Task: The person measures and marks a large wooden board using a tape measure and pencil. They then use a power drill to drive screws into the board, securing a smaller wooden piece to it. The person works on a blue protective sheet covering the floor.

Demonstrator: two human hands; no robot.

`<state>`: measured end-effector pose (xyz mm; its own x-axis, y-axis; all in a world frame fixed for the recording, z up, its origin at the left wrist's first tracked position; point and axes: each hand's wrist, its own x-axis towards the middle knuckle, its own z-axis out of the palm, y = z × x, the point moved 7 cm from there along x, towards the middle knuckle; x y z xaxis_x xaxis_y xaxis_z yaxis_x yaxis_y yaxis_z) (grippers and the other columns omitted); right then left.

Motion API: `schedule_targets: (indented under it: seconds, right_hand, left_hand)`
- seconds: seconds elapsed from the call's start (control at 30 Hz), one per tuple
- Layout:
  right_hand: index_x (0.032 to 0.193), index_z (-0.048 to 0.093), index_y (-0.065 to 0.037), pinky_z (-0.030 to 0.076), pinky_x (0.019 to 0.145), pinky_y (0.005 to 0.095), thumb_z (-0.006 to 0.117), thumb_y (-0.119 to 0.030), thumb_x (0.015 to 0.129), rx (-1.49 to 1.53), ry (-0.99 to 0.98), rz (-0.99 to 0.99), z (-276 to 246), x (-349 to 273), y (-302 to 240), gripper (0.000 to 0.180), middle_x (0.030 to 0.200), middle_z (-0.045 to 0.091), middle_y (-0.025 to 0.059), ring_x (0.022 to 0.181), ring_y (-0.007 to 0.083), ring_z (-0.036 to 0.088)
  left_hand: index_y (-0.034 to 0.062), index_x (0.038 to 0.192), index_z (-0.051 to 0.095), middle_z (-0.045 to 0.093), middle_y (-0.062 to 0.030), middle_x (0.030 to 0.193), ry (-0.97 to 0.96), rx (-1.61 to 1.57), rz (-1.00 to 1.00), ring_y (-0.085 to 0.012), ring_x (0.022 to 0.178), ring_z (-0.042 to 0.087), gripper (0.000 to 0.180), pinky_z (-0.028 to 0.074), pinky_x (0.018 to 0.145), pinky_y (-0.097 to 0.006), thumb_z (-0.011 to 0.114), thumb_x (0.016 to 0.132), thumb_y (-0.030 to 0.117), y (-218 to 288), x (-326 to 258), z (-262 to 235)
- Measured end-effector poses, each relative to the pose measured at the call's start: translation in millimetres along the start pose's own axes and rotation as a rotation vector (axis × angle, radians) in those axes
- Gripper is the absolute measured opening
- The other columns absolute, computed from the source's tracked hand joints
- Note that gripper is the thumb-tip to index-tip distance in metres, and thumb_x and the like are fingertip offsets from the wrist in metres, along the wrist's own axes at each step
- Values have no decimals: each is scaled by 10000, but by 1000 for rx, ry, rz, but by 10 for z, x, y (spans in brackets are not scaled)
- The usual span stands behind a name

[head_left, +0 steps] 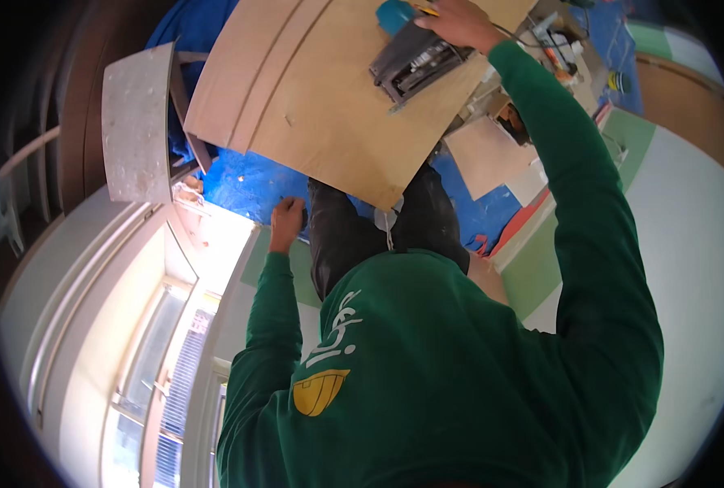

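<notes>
My right hand is closed on the upper part of a teal and black power tool, whose exact kind I cannot make out. The tool sits tilted on a large light-brown plywood sheet, with its metal frame towards me. A small yellow piece shows beside my fingers. Lower down, my left hand hangs next to my left thigh with its fingers curled. Something dark shows at its edge, too hidden to name. The nearest corner of the plywood points between my legs.
Blue sheeting covers the floor. At the left stands a pale speckled panel. Smaller board pieces lie at the right, below a clutter of tools and bottles. A dark cord runs from near my right hand. A glazed door stands lower left.
</notes>
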<state>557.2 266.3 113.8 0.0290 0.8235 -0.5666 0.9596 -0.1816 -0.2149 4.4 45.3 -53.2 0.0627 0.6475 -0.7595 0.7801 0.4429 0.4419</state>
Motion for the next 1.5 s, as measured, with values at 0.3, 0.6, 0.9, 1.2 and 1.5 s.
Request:
schedule_targets:
  seconds: [0.3, 0.6, 0.9, 1.2, 1.5]
  right_hand:
    - [1197, 728, 98, 580, 832, 537, 682, -384, 1025, 43, 95, 72, -207, 10, 58, 514, 1104, 767, 286, 1007, 437, 745]
    - [1162, 736, 33, 594, 703, 425, 687, -298, 1057, 13, 918, 49, -312, -864, -252, 351, 940, 741, 191, 900, 309, 742]
    - [1206, 728, 8, 585, 847, 407, 778, -536, 977, 1101, 145, 335, 2125, -2044, -1126, 592, 986, 769, 193, 968, 270, 760]
    - [1356, 673, 33, 574, 957, 337, 802, -398, 998, 1613, 335, 445, 2492, -2487, -1336, 575, 1220, 751, 141, 1094, 191, 717]
    - [1236, 693, 47, 564, 836, 333, 780, -243, 968, 2044, 449, 539, 3090, -3092, -1281, 404, 1072, 732, 85, 943, 173, 693]
  left_hand:
    - [4, 1027, 765, 679, -39, 832, -99, -167, 22, -141, 738, 634, 337, 525, 671, -327, 725, 990, 337, 706, 130, 205]
    - [13, 1220, 714, 728, -80, 907, -229, -699, -112, -163, 749, 671, 342, 545, 661, -325, 696, 1043, 305, 654, 30, 253]
    - [34, 1372, 641, 732, -111, 1150, -588, -1186, -54, -195, 1013, 696, 346, 576, 857, -370, 597, 1121, 268, 1641, -168, 724]
    - [89, 1706, 328, 476, -84, 1636, -962, -780, -43, -252, 1494, 446, 635, 355, 1244, -530, 375, 1201, 471, 2374, -958, 897]
    - [93, 1747, 224, 393, -128, 1708, -822, -449, -83, -277, 1505, 436, 744, 359, 1239, -551, 568, 1147, 369, 2233, -1235, 1272]
